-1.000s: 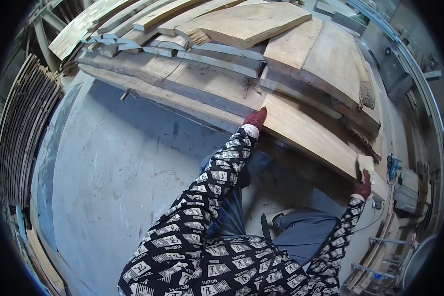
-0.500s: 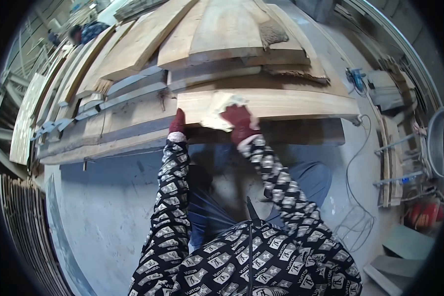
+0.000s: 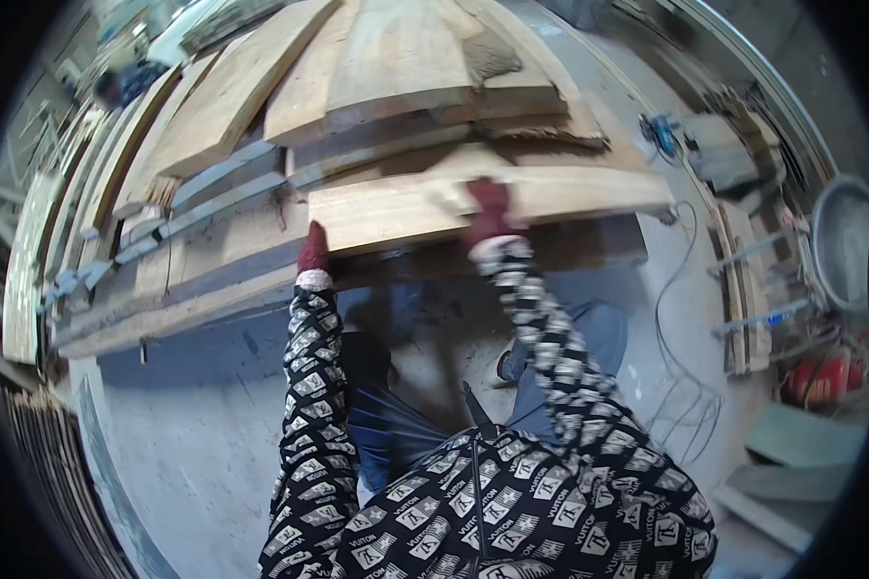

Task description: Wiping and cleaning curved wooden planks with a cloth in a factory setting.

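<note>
A long pale wooden board (image 3: 386, 210) lies crosswise along the near side of a timber stack. My left hand (image 3: 313, 249), in a dark red glove, is closed at the board's left end, its fingers upright against the edge. My right hand (image 3: 493, 212), gloved the same, is closed on a crumpled cream-coloured sheet (image 3: 471, 164) and presses it on the board's upper face, right of the board's middle-left part. Motion blurs the sheet, and I cannot tell whether it is cloth or paper.
Thick planks (image 3: 386, 58) are piled behind the board. A blue power tool (image 3: 659, 133) sits to the right, with a grey cable (image 3: 664, 318) trailing over the floor. Farther right are a metal basin (image 3: 843, 241) and a red machine (image 3: 821, 380). A person (image 3: 130, 85) is at far left.
My right hand has slid rightward along the board with the cream sheet. My left hand keeps its place at the board's left end. The whole view has shifted slightly.
</note>
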The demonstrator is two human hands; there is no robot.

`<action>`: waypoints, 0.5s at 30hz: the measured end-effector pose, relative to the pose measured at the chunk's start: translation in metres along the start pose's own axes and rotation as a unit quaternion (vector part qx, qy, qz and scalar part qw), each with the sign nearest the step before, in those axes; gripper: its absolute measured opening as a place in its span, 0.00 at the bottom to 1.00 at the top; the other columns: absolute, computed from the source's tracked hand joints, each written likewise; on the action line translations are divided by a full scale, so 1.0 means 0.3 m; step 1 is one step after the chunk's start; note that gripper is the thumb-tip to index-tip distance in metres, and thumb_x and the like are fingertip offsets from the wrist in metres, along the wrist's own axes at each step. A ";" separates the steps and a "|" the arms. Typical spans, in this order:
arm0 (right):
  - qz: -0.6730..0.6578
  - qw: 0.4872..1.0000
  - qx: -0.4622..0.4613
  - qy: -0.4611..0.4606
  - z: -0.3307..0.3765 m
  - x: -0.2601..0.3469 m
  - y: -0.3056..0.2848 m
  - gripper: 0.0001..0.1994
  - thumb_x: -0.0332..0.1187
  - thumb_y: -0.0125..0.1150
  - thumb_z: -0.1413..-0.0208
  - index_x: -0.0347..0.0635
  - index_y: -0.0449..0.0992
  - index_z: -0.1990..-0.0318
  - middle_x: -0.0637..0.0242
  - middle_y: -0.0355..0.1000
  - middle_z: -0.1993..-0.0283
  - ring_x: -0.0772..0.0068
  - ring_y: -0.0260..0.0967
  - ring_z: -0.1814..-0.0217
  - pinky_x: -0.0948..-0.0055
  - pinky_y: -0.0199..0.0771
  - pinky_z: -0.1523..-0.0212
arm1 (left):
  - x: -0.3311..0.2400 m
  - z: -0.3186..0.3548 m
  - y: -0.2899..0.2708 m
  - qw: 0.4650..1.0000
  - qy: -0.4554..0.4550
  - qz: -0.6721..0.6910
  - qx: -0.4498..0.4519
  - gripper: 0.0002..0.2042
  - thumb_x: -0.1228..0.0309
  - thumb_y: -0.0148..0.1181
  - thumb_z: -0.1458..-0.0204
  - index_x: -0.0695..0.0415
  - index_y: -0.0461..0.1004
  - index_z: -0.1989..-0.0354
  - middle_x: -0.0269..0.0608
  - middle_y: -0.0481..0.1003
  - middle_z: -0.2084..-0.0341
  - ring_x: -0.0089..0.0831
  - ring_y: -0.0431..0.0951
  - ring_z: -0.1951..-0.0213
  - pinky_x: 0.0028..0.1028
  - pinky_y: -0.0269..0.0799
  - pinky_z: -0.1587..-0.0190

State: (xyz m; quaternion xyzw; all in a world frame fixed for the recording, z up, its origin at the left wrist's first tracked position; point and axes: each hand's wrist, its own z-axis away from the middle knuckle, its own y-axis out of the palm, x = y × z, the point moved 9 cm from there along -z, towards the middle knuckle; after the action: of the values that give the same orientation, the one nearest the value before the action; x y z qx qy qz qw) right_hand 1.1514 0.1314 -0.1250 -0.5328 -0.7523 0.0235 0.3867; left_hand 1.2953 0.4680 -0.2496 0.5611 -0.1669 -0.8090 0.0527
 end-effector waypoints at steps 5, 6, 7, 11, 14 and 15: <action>0.077 0.936 0.283 -0.194 0.123 0.573 0.286 0.17 0.34 0.52 0.64 0.56 0.72 0.61 0.68 0.67 0.58 0.66 0.60 0.50 0.65 0.54 0.47 | 0.075 0.025 -0.027 0.960 -0.107 0.228 0.120 0.34 0.45 0.47 0.54 0.54 0.54 0.43 0.48 0.60 0.48 0.48 0.61 0.49 0.45 0.57 0.47; 0.099 0.918 0.332 -0.194 0.104 0.554 0.200 0.14 0.32 0.48 0.60 0.53 0.72 0.61 0.65 0.67 0.58 0.63 0.61 0.51 0.63 0.58 0.50 | 0.100 0.060 0.043 0.941 -0.148 0.278 0.121 0.32 0.45 0.45 0.52 0.54 0.54 0.44 0.48 0.60 0.48 0.48 0.62 0.49 0.45 0.58 0.48; 0.114 0.919 0.333 -0.176 0.094 0.423 0.140 0.14 0.32 0.48 0.60 0.53 0.72 0.61 0.65 0.67 0.58 0.63 0.61 0.51 0.63 0.58 0.50 | 0.034 0.099 0.117 0.986 -0.069 0.136 0.067 0.31 0.44 0.41 0.51 0.52 0.54 0.43 0.46 0.60 0.48 0.47 0.62 0.49 0.45 0.59 0.48; 0.033 0.988 0.151 -0.012 -0.043 0.191 -0.194 0.13 0.26 0.49 0.55 0.46 0.73 0.60 0.61 0.68 0.57 0.62 0.63 0.51 0.66 0.58 0.46 | -0.043 0.030 -0.164 0.976 0.099 -0.181 0.066 0.29 0.45 0.38 0.49 0.50 0.55 0.43 0.44 0.61 0.48 0.46 0.64 0.50 0.43 0.62 0.51; 0.013 0.999 -0.028 -0.033 -0.095 -0.286 -0.518 0.13 0.23 0.52 0.60 0.43 0.75 0.64 0.60 0.71 0.62 0.62 0.66 0.56 0.66 0.63 0.52 | -0.036 0.039 -0.002 0.973 0.085 -0.210 0.048 0.30 0.45 0.40 0.50 0.51 0.55 0.44 0.45 0.61 0.49 0.45 0.65 0.52 0.42 0.64 0.52; 0.064 0.996 -0.029 -0.059 -0.094 -0.353 -0.507 0.11 0.25 0.52 0.59 0.39 0.75 0.64 0.62 0.71 0.62 0.66 0.67 0.59 0.69 0.65 0.57 | -0.065 0.074 -0.050 0.969 0.081 -0.234 0.012 0.30 0.44 0.41 0.50 0.51 0.55 0.44 0.46 0.62 0.49 0.45 0.65 0.52 0.42 0.65 0.53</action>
State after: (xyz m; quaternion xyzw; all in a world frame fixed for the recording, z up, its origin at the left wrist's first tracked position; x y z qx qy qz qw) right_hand 1.0634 -0.0316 -0.0962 -0.5884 -0.7386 0.0578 0.3239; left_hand 1.2832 0.4921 -0.2302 0.6485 -0.0357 -0.7489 -0.1319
